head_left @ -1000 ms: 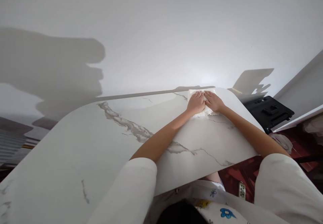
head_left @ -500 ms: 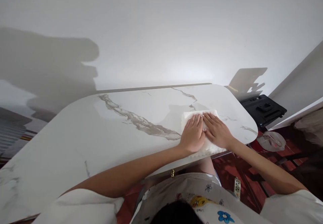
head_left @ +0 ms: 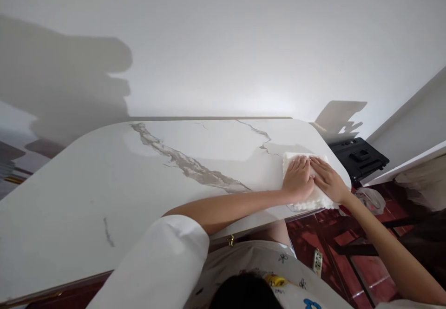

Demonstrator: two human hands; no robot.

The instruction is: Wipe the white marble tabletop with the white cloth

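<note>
A white folded cloth (head_left: 315, 201) with a scalloped edge lies flat near the right end of the white marble-patterned table (head_left: 195, 141). My left hand (head_left: 298, 180) presses down on its left half, fingers stretched out and palm down. Beside it, my right hand (head_left: 327, 179) rests flat on the cloth's right half, fingers also extended. The two hands almost meet at the thumbs. Both cover much of the cloth's middle.
A pale wall (head_left: 209, 44) stands behind the table. Right of the table sit a black case (head_left: 358, 156) and a clear plastic bag (head_left: 371, 200). A power strip (head_left: 317, 262) lies on the red tiled floor (head_left: 376, 276) below.
Both hands have slid the cloth to the right along the tabletop, closer to its right end. My left forearm now reaches further across the table.
</note>
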